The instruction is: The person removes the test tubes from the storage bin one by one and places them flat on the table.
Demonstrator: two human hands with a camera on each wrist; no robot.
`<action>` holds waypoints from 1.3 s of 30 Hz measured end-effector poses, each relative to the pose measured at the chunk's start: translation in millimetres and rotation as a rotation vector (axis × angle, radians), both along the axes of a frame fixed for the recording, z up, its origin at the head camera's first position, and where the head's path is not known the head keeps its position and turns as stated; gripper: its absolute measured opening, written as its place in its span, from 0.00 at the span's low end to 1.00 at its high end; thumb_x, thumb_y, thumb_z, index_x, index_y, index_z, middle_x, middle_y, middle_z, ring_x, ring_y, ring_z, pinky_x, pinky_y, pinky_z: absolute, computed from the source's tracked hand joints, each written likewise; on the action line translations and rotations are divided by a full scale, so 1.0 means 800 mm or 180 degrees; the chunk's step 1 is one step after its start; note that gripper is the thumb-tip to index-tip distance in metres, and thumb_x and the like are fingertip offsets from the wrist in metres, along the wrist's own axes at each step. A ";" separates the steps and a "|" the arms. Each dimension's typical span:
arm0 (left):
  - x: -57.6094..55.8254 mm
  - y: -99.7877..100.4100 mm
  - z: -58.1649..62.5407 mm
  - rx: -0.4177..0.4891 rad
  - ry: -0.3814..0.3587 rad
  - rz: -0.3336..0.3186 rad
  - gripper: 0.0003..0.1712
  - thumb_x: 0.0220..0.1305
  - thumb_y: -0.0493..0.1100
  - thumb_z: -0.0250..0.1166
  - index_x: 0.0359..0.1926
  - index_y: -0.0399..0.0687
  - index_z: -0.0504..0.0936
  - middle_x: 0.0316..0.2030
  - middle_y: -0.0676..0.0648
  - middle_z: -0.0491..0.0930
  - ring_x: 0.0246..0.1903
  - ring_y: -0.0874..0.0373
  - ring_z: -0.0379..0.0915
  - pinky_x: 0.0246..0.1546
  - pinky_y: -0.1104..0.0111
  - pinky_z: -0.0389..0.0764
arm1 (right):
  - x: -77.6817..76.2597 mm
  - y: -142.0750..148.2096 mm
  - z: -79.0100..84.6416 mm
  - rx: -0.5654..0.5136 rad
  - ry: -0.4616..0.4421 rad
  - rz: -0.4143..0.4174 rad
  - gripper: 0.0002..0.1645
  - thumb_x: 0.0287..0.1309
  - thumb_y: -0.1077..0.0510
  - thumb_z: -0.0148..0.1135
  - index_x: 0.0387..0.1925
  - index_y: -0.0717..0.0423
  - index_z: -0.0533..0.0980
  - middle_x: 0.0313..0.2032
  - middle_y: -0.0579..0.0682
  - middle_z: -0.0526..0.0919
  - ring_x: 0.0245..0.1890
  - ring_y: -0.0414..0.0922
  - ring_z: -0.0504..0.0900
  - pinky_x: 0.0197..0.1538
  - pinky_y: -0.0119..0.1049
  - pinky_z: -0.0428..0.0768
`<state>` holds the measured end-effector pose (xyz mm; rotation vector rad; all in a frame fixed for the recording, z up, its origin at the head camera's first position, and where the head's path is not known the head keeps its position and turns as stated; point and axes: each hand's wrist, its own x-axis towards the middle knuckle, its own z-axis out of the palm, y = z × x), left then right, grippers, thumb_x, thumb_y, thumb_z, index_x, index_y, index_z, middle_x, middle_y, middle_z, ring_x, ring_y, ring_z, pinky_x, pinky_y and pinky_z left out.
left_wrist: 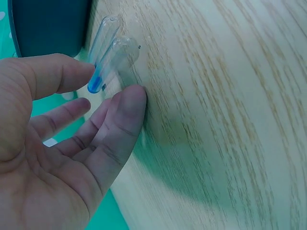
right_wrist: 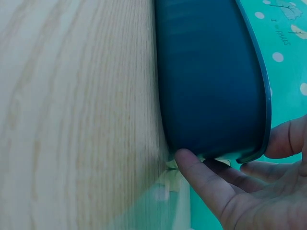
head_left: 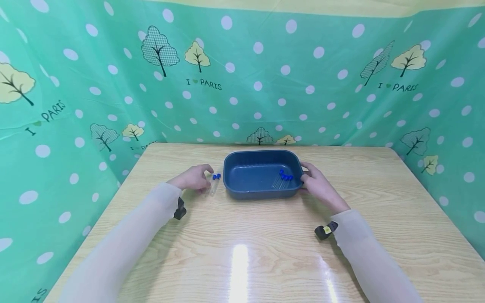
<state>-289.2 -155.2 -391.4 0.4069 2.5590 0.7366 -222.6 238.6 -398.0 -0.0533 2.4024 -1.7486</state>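
In the head view, a dark blue plastic basin [head_left: 261, 195] stands on the wooden table. Several clear test tubes [head_left: 278, 182] with blue caps lie inside it, toward its right end. Left of the basin, more blue-capped test tubes [head_left: 215, 185] lie on the table. My left hand [head_left: 195, 177] is right beside these, thumb and fingers spread around them; the left wrist view shows the tubes [left_wrist: 108, 52] by the thumb tip, with a gap to the fingers. My right hand [head_left: 316, 181] holds the basin's right end, thumb at the rim [right_wrist: 268, 96] and fingers against the wall below.
The light wood-grain table [head_left: 280, 235] reaches toward me, with bright light reflections near its front. A green dotted curtain [head_left: 257, 105] with printed trees hangs behind it and along both sides. Each wrist wears a small black camera [head_left: 179, 209].
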 end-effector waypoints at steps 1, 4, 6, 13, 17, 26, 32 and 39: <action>0.000 0.000 0.000 0.0007 0.0011 -0.0010 0.30 0.60 0.33 0.58 0.64 0.38 0.63 0.25 0.43 0.80 0.24 0.53 0.78 0.30 0.63 0.80 | 0.000 0.000 0.000 -0.0002 -0.0002 -0.0003 0.35 0.65 0.65 0.34 0.73 0.59 0.45 0.63 0.72 0.60 0.60 0.64 0.68 0.55 0.55 0.73; 0.000 -0.002 0.000 0.0011 0.0054 -0.0037 0.30 0.60 0.33 0.58 0.63 0.36 0.64 0.25 0.43 0.79 0.23 0.53 0.78 0.30 0.63 0.80 | 0.000 0.000 0.000 0.0009 -0.0021 0.0009 0.35 0.65 0.65 0.33 0.74 0.59 0.44 0.64 0.72 0.59 0.61 0.64 0.68 0.55 0.54 0.73; 0.000 -0.003 -0.001 0.0018 0.0067 -0.0034 0.30 0.60 0.33 0.58 0.63 0.36 0.64 0.25 0.43 0.79 0.23 0.53 0.79 0.29 0.64 0.80 | 0.000 0.000 0.000 0.0015 -0.0031 0.0013 0.35 0.65 0.65 0.33 0.74 0.59 0.44 0.64 0.72 0.59 0.61 0.64 0.67 0.56 0.54 0.73; 0.003 -0.007 -0.002 0.0125 0.0058 -0.0023 0.29 0.62 0.34 0.59 0.63 0.38 0.64 0.25 0.43 0.79 0.25 0.53 0.79 0.31 0.63 0.81 | -0.002 0.000 -0.001 0.0004 -0.0040 0.0001 0.36 0.65 0.65 0.34 0.74 0.59 0.44 0.65 0.71 0.58 0.61 0.64 0.67 0.55 0.53 0.74; 0.006 -0.005 0.000 0.0163 0.0069 -0.0029 0.28 0.62 0.35 0.59 0.63 0.38 0.64 0.28 0.43 0.80 0.26 0.53 0.80 0.31 0.62 0.80 | -0.003 0.002 -0.003 -0.0022 -0.0041 0.0003 0.36 0.65 0.65 0.34 0.74 0.59 0.44 0.65 0.72 0.58 0.61 0.64 0.67 0.55 0.53 0.74; 0.013 -0.002 0.003 0.0151 0.0262 -0.0066 0.29 0.60 0.36 0.61 0.62 0.39 0.66 0.33 0.43 0.78 0.27 0.52 0.77 0.28 0.65 0.77 | -0.002 0.002 -0.002 0.0019 -0.0025 0.0025 0.35 0.66 0.65 0.33 0.74 0.58 0.44 0.64 0.71 0.59 0.61 0.63 0.67 0.55 0.53 0.73; 0.019 0.000 0.016 0.0127 0.0433 -0.0056 0.28 0.61 0.38 0.62 0.61 0.39 0.68 0.36 0.42 0.77 0.27 0.54 0.77 0.29 0.65 0.78 | -0.003 0.002 -0.003 0.0062 -0.0021 0.0013 0.35 0.66 0.64 0.34 0.74 0.58 0.45 0.64 0.71 0.60 0.60 0.63 0.68 0.54 0.52 0.75; 0.023 0.004 0.029 0.0250 0.0563 -0.0129 0.28 0.61 0.38 0.63 0.61 0.37 0.68 0.34 0.43 0.77 0.24 0.55 0.77 0.28 0.65 0.79 | -0.003 0.001 -0.003 -0.0036 0.0014 0.0004 0.35 0.64 0.66 0.34 0.73 0.59 0.46 0.63 0.71 0.61 0.59 0.64 0.69 0.52 0.53 0.76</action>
